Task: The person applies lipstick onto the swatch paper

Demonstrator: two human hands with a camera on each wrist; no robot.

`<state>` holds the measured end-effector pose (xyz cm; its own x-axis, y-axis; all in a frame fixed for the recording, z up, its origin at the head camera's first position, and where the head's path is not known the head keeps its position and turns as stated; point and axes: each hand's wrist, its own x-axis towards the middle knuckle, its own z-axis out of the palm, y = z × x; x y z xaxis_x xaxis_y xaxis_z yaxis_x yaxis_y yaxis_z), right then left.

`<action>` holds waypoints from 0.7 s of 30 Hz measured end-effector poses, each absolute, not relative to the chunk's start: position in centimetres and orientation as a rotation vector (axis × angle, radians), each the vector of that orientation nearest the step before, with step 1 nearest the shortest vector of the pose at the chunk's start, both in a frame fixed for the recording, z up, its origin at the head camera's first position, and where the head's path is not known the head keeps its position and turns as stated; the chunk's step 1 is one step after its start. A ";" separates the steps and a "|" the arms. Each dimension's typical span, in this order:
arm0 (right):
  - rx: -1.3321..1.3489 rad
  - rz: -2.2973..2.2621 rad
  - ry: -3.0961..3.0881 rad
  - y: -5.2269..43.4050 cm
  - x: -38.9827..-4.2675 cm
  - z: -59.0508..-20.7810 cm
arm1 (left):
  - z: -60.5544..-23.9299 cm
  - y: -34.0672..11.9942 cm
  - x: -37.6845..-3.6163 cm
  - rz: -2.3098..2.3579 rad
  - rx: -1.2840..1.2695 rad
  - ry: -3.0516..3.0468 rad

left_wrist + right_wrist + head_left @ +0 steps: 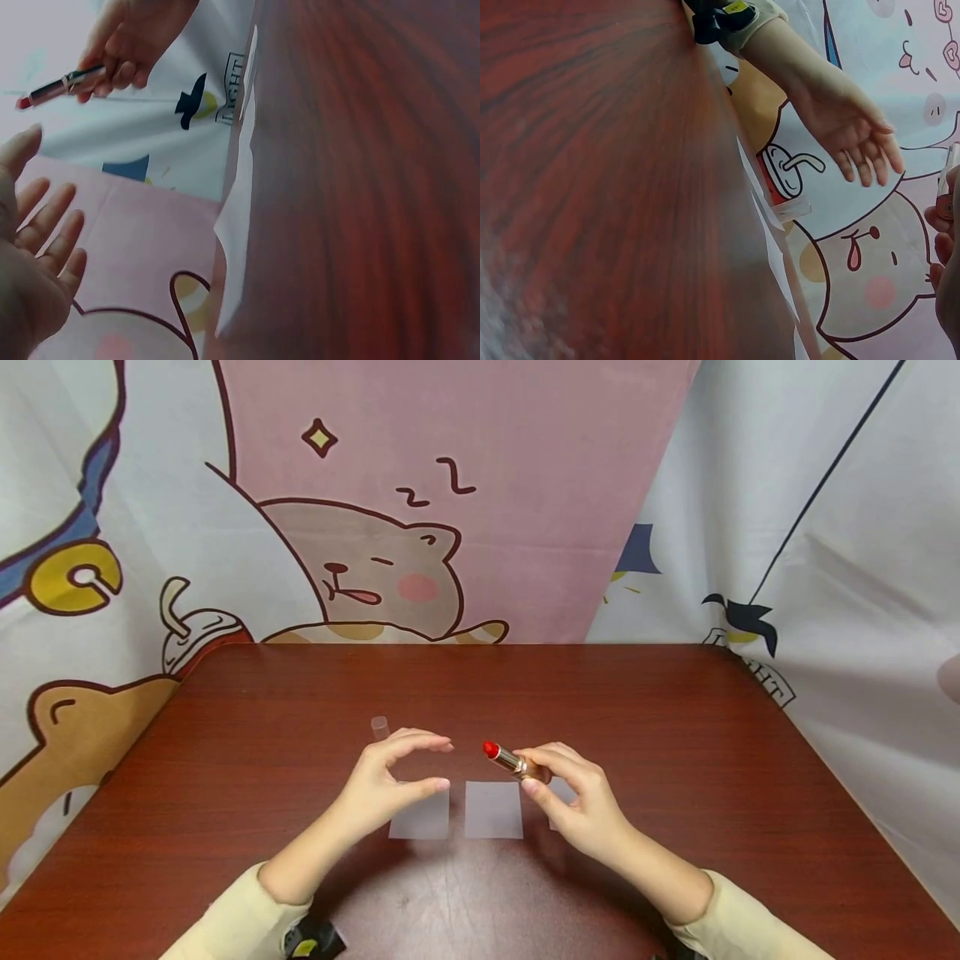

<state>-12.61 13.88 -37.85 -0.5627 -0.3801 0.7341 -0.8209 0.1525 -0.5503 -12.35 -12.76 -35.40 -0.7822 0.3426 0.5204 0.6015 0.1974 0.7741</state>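
Red lipstick [512, 761] sat pinched by its slick gold base in the right hand [581, 797]; light, smudgy tip. Left hand [386, 781] hovered beside it, loosely spread and empty.

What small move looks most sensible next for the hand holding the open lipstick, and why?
Probably lower the right hand so the red tip of the lipstick meets the middle paper square. The lipstick is uncapped and points left above the squares, its clear cap stands aside, and the left hand hovers open, holding nothing.
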 end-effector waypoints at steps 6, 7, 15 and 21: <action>1.150 1.399 -2.017 13.9 -12.7 -38.1 | -37.8 -15.0 -13.3 -1.523 -0.907 -2.416; 1.152 1.396 -2.018 13.9 -12.7 -38.1 | -38.3 -15.4 -13.6 -1.519 -0.903 -2.450; 1.159 1.394 -2.015 14.0 -12.9 -38.3 | -39.6 -17.6 -13.9 -1.450 -0.952 -2.638; 1.152 1.403 -2.034 14.0 -12.9 -38.3 | -40.5 -18.8 -14.0 -1.364 -1.017 -2.737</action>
